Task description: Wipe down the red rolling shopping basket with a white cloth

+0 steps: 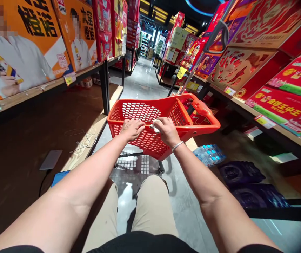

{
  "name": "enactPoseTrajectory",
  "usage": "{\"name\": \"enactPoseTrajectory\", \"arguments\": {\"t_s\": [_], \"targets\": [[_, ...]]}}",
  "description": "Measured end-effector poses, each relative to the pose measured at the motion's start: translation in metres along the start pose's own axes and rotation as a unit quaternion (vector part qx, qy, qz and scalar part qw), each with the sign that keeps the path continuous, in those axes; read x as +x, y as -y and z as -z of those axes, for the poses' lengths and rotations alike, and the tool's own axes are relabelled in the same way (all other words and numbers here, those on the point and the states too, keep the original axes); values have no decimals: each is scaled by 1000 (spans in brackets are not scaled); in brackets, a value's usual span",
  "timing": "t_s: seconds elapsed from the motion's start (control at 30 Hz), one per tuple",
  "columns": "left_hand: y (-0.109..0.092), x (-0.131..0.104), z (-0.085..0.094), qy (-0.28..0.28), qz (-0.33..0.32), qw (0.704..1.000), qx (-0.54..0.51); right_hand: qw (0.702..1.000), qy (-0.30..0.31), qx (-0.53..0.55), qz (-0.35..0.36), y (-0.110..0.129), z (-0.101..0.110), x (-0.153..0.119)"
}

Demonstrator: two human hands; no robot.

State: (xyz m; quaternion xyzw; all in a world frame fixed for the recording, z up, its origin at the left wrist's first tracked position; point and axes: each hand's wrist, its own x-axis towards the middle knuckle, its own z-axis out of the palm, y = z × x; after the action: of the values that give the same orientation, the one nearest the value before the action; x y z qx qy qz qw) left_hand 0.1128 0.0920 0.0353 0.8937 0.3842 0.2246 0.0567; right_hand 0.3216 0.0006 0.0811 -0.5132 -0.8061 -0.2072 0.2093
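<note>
A red plastic shopping cart [153, 140] with a perforated basket stands sideways across the aisle in front of my knees. On the long rim nearest me rests my left hand [132, 130], its fingers spread over the edge. Just to its right, my right hand [167, 131] is closed around a crumpled white cloth or tissue [156, 126], held against the same rim. A silvery bracelet circles my right wrist. The cart's handle [203, 109] points to the right. No goods show inside the visible part of the basket.
Shelves with orange boxes [40, 45] line the left, where a phone [59, 177] and a white cable [87, 138] lie low down. Red gift boxes [284, 109] fill the right shelf, above packed water bottles [209, 154]. The tiled aisle [142, 77] runs ahead between shelves.
</note>
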Motion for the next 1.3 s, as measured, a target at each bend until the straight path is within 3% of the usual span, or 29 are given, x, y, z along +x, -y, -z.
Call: {"name": "enactPoseTrajectory", "arguments": {"t_s": [0.07, 0.17, 0.33, 0.4, 0.47, 0.57, 0.7, 0.8, 0.9, 1.0, 1.07, 1.2, 1.3], "targets": [[5, 2, 1, -3, 12, 1000, -3, 999, 12, -9, 30, -5, 13, -7], [12, 5, 0, -1, 17, 1000, -18, 997, 23, -63, 26, -33, 53, -32], [19, 11, 0, 8, 9, 1000, -27, 978, -9, -184, -98, -96, 128, -85], [18, 13, 1, 17, 20, 999, -34, 967, -35, -199, -158, -112, 140, -99], [10, 16, 3, 26, 35, 998, -44, 958, -60, -191, -204, -117, 139, -103], [-19, 26, 6, 37, 19, 998, -48, 949, -92, -179, -244, -109, 126, -98], [-74, 48, 3, 78, -68, 993, -54, 945, -116, -159, -262, -90, 111, -89], [-96, 59, -4, 90, -54, 991, -79, 939, -161, -154, -261, -78, 98, -89], [-93, 61, -11, 71, -44, 992, -95, 928, -212, -150, -268, -67, 70, -95], [-83, 62, -14, 74, -62, 990, -101, 930, -228, -110, -268, -54, 26, -103], [-80, 64, -15, 81, -63, 989, -103, 943, -197, -68, -260, -42, -10, -112], [-81, 67, -16, 92, -57, 989, -105, 976, -63, 26, -208, -7, -80, -145], [-83, 67, -17, 97, -53, 988, -104, 985, -12, 51, -165, 19, -110, -171]]}}
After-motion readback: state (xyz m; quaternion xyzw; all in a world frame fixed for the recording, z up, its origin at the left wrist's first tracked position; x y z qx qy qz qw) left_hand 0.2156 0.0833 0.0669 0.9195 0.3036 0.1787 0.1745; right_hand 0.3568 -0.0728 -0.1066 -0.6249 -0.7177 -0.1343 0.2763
